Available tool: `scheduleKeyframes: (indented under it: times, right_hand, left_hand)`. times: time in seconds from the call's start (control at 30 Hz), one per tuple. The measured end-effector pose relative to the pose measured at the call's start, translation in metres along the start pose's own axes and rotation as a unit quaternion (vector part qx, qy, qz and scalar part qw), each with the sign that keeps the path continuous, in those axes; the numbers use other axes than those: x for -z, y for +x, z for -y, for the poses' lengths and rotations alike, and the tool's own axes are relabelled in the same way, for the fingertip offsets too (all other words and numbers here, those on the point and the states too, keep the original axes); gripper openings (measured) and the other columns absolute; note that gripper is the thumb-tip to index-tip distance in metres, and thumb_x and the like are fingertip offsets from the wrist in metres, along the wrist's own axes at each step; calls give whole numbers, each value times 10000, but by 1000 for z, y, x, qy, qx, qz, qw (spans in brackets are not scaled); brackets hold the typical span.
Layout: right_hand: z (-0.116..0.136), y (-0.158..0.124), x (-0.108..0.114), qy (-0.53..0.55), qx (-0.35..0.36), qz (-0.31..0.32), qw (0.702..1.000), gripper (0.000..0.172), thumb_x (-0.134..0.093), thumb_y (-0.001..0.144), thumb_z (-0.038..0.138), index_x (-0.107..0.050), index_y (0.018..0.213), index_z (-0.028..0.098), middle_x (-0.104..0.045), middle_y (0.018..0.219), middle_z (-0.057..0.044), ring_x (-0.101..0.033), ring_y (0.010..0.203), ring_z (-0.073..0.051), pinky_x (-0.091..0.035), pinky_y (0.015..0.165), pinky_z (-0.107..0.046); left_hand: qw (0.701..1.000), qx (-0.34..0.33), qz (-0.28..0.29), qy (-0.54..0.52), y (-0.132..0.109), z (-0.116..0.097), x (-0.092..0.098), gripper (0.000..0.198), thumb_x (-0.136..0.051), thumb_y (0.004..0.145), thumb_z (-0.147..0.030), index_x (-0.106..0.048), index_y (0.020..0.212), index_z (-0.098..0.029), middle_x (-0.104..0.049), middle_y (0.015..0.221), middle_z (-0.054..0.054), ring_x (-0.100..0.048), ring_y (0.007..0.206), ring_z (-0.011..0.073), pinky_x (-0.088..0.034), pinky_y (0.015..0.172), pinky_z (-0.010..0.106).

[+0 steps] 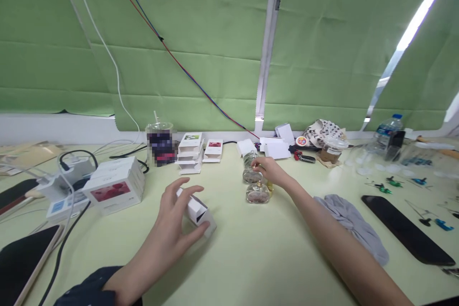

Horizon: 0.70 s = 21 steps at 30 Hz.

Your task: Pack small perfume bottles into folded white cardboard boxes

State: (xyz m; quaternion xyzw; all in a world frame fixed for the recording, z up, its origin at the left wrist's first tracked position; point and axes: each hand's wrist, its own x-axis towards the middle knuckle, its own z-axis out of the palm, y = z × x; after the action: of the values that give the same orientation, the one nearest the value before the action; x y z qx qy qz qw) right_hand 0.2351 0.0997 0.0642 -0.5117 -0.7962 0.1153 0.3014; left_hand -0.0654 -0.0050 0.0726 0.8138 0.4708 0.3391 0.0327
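My left hand [175, 222] grips a small white cardboard box [197, 210], which is tilted low over the table, its near end showing a dark gap. The thumb is on the near side and the fingers curl over the far side. My right hand [267, 169] reaches to a short row of clear glass bottles that look like perfume bottles. Its fingertips are pinched at the top of one glass bottle [248, 176] in the row. Nearer to me stands another glass bottle [258, 195], with something gold beside it, partly hidden by the hand.
Several flat white boxes [190, 153] are stacked at the back, near a pixelated cup [159, 146]. A larger white box [114, 186] and chargers with cables lie left. To the right are a grey cloth [353, 224], a black phone [407, 229], pliers [304, 157] and a water bottle [389, 129].
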Motion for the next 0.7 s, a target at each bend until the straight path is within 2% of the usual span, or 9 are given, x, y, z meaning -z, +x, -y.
scheduleKeyframes:
  times: [0.17,0.3,0.4,0.53,0.7]
  right_hand:
    - [18,-2,30,-16,32,-62,997,157,-524,792,53,-633,842,154,-678,827,-66,-611,766,-181,-454,726,-291]
    - [43,-15,60,-12,72,-108,991,131,-512,831,121,-625,875,170,-674,848,-69,-610,788,-189,-453,741,-303]
    - [64,-29,73,7,91,-98,991,145,-494,850,154,-626,897,189,-679,860,-57,-617,784,-185,-456,724,-295]
    - [86,-45,69,48,106,-33,993,148,-496,851,162,-634,886,200,-686,872,-47,-624,800,-179,-462,731,-285]
    - [94,-62,32,68,118,67,988,162,-510,822,92,-640,853,184,-682,846,-52,-614,767,-166,-462,719,-273]
  left_hand:
    - [998,3,-61,18,6,9,1,607,-660,692,-332,-365,1218,-267,-301,1250,95,-355,1247,329,-392,987,509]
    - [999,1,-45,8,6,7,1,573,-631,727,-295,-347,1224,-263,-320,1239,96,-364,1248,313,-380,1007,501]
    - [1000,3,-22,-1,5,4,1,539,-613,750,-259,-353,1222,-268,-312,1268,97,-347,1270,307,-383,1012,489]
    - [1000,4,-19,-6,3,4,1,552,-612,753,-235,-341,1232,-274,-291,1288,97,-321,1295,311,-368,1028,492]
    - [1000,9,-24,-12,3,8,3,560,-603,765,-237,-331,1253,-280,-211,1362,101,-246,1344,312,-331,1061,497]
